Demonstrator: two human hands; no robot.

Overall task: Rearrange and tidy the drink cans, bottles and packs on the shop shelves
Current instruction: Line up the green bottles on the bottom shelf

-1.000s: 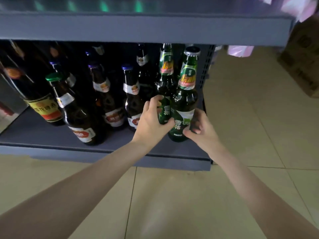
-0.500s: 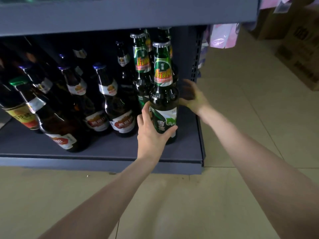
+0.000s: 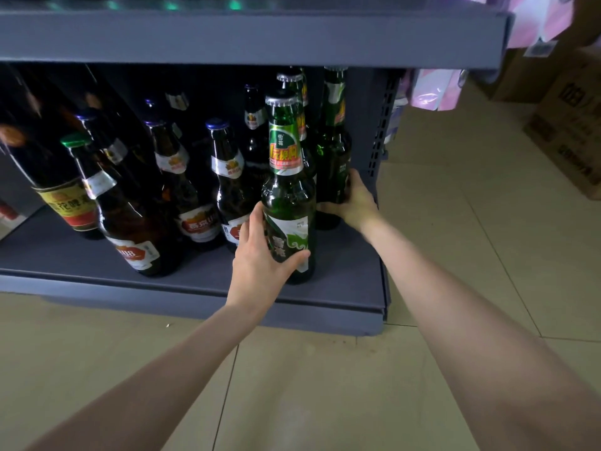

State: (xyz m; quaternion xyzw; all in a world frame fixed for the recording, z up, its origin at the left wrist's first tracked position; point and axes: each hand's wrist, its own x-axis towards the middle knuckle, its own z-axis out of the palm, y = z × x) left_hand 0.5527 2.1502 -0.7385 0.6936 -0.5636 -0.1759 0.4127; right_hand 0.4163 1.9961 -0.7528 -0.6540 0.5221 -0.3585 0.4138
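While the brown bottles [image 3: 143, 222] at the left of the shelf [image 3: 195, 288] stand loosely staggered, some leaning in this wide view, that end looks unsorted to you. Moving right, your left hand [image 3: 260, 258] has its grip wrapped round the lower body of the front green bottle [image 3: 287, 196], thumb across the label, bottle upright near the shelf's front edge. Further right, your right hand [image 3: 356, 201] curls its grip on the rear green bottle [image 3: 333, 157], set deeper, beside the perforated end panel [image 3: 385, 125]. Judgement: green group partly lined up; brown rows left to do. Green glass is dark, silver-capped, with red-and-green neck label and pale body label.
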